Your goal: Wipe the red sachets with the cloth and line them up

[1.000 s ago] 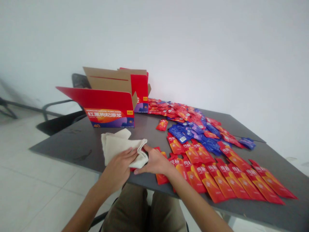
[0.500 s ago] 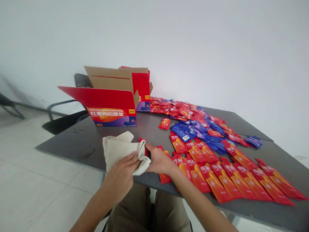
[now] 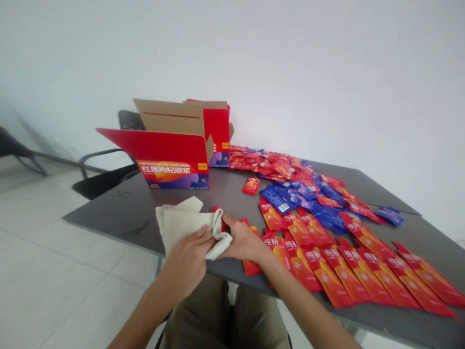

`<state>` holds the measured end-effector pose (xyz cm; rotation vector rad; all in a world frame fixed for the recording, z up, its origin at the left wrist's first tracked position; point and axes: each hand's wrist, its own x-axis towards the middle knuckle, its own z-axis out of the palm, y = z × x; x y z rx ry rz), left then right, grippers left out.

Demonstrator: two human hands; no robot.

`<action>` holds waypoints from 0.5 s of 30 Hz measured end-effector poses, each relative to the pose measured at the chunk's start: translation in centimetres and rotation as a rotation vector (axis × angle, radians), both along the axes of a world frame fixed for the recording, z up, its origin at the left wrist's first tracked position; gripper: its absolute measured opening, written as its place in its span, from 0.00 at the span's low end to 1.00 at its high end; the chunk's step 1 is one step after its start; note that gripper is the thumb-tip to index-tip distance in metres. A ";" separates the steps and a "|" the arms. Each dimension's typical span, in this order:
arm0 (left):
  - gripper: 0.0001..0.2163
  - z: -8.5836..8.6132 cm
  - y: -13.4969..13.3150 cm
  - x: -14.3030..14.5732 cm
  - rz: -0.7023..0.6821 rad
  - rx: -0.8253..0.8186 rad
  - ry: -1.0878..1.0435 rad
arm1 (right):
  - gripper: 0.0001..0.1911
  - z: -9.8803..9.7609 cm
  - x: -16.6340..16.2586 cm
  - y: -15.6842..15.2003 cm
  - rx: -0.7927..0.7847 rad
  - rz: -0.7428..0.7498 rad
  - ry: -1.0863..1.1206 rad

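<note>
The right hand (image 3: 244, 241) pinched the folded end of the cloth (image 3: 179, 223) between thumb and fingers. A red sachet (image 3: 219, 212) was wrapped inside this fold, and only its top edge came out above the thumb. The left hand (image 3: 189, 258) lay on the cloth from the near side, with the fingers together and pressed on the fabric. The thumb was hidden, so I could not tell whether this hand gripped the cloth or only held it down. The two hands were just beside each other, with the fold between them.

The cloth was beige and crumpled. It rested on the near edge of the dark table (image 3: 119, 213), in front of the person.

Just right of the right hand, a row of red sachets (image 3: 345, 274) lay side by side along the near edge and went far to the right. Behind this row there was a group of blue sachets (image 3: 290, 196), and behind them a mixed pile (image 3: 276, 165) of red and blue ones that went back to the boxes. One sachet (image 3: 251, 185) lay alone between the cloth and the pile.

An open red box (image 3: 170, 167) stood behind the cloth, well apart from it, with its flaps up. A second box (image 3: 218, 138) stood just behind it. A black chair (image 3: 105, 180) stood beyond the left side of the table.
</note>
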<state>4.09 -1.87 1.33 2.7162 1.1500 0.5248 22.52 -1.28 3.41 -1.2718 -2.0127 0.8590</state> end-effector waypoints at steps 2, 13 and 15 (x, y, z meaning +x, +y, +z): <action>0.29 0.6 1.4 0.7 0.034 -0.019 0.010 | 0.41 0.0 0.1 0.1 -0.008 0.019 0.025; 0.28 1.0 0.1 0.5 0.003 -0.036 0.034 | 0.42 0.0 0.0 0.0 -0.020 -0.005 0.002; 0.29 1.3 1.4 1.0 0.010 -0.044 0.023 | 0.40 -0.1 0.1 0.1 -0.010 0.021 0.023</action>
